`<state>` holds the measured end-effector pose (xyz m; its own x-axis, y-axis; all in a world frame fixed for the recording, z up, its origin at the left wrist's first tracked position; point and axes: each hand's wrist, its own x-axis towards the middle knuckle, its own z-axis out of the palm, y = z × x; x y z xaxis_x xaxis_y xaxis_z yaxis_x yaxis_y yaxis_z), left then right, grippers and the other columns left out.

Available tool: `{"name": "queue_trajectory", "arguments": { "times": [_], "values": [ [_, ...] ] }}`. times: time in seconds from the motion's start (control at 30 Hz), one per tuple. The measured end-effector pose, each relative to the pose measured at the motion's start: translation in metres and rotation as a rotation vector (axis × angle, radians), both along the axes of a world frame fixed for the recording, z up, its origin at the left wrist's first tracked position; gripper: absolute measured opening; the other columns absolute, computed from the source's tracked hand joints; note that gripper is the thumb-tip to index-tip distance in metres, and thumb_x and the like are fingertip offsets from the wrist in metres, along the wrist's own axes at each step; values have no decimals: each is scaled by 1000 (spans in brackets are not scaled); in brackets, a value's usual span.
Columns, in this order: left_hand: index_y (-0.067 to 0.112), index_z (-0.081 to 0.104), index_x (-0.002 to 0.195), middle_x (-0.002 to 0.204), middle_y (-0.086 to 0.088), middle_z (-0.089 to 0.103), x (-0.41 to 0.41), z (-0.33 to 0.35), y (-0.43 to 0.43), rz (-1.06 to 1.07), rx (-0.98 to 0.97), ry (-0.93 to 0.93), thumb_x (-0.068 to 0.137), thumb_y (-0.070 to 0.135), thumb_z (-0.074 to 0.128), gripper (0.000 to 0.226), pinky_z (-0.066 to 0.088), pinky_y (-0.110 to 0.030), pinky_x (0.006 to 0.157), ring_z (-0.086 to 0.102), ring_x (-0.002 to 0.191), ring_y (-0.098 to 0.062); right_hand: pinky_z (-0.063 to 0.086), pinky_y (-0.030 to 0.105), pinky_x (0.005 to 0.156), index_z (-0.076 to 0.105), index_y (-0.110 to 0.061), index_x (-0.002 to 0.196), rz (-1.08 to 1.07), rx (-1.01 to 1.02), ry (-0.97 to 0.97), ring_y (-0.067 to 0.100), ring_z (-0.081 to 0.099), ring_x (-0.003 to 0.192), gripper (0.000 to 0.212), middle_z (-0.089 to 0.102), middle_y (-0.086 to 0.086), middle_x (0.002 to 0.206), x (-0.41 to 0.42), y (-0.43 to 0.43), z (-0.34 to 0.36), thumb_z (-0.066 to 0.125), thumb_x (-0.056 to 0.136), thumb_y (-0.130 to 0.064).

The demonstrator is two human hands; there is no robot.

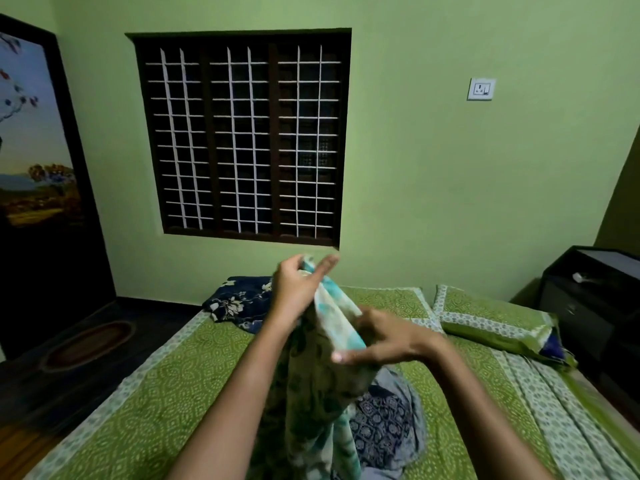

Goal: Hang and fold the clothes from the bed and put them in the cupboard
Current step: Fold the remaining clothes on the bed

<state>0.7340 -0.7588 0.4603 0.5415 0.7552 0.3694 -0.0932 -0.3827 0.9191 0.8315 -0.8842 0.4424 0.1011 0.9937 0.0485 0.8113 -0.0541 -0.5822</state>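
Head view: both hands hold a cream-and-teal floral garment (pixel 322 386) up over the bed (pixel 166 386).
Left hand (pixel 298 289) pinches its top edge; right hand (pixel 384 341), lower, grips a fold. A blue patterned garment (pixel 384 420) lies beneath the right grip.

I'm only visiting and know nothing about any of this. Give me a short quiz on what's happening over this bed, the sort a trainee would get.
1. True or false: the left hand and the right hand both hold the cream-and-teal floral garment above the bed.
2. Which hand grips it higher up? A) left B) right C) they are level
3. Fill in: the navy floral garment lies at the bed's far end, below the ______.
Key: 1 true; 2 A; 3 window.
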Motion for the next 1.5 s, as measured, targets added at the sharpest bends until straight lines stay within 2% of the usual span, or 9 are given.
{"name": "queue_trajectory", "arguments": {
  "times": [0.07,0.17,0.33,0.53,0.63,0.77,0.93,1.07,1.5],
  "values": [
    [16,41,66,61,2,45,-13,-4,15,108,-20,-50,79,41,67,38,38,-10,46,43,53,-12,49,10,59,54,-21,93,-45,-92,-81,-1,61,73,43,59,-11,86,-3,-5,-9,66,75,-57],
    [17,36,63,58,1,38,-35,-16,39,219,-70,-28,80,42,68,44,33,-20,47,36,53,-15,46,15,55,51,-17,88,-222,-38,-200,10,53,68,42,56,-2,84,-5,-3,-19,67,76,-53],
    [16,36,62,58,-3,39,-79,-42,68,272,-20,24,82,47,63,46,23,-28,55,39,58,-15,53,19,55,64,-19,108,-256,279,158,3,62,64,36,68,-4,85,-28,6,-12,76,75,-16],
    [16,53,76,56,7,40,-149,-57,100,448,320,579,87,61,38,49,27,-29,54,41,60,-16,58,31,74,56,-13,88,-172,410,396,11,66,83,20,66,2,92,-90,47,-4,72,77,-6],
    [21,60,103,75,11,53,-185,-51,104,39,381,412,81,69,19,66,40,-16,57,51,67,-8,56,30,78,55,-13,89,-64,367,286,15,63,89,19,64,3,94,-133,74,-4,70,80,-6],
    [51,57,105,111,10,63,-226,-55,119,-462,194,222,67,57,72,41,51,-24,89,60,105,-9,48,15,69,58,-21,89,47,345,276,0,60,80,25,62,-3,90,-197,112,-9,68,81,0],
    [24,59,119,107,9,64,-285,-82,169,-389,314,472,76,27,75,46,50,-19,77,63,96,-8,53,16,63,57,-29,97,-169,471,434,-1,64,85,34,63,-4,104,-238,140,-12,65,82,1],
    [23,64,87,73,12,60,-327,-95,212,-271,427,601,81,22,70,9,35,-16,57,55,69,-11,59,28,71,55,-37,105,-319,532,529,16,66,93,47,63,7,112,-250,153,-20,68,79,0],
    [14,61,99,90,-11,63,-308,-95,341,180,499,673,89,18,58,11,35,-30,61,55,79,-26,53,26,67,67,-4,102,-663,309,99,18,58,85,26,62,5,96,-218,282,-53,73,77,-9]
  ]
}}
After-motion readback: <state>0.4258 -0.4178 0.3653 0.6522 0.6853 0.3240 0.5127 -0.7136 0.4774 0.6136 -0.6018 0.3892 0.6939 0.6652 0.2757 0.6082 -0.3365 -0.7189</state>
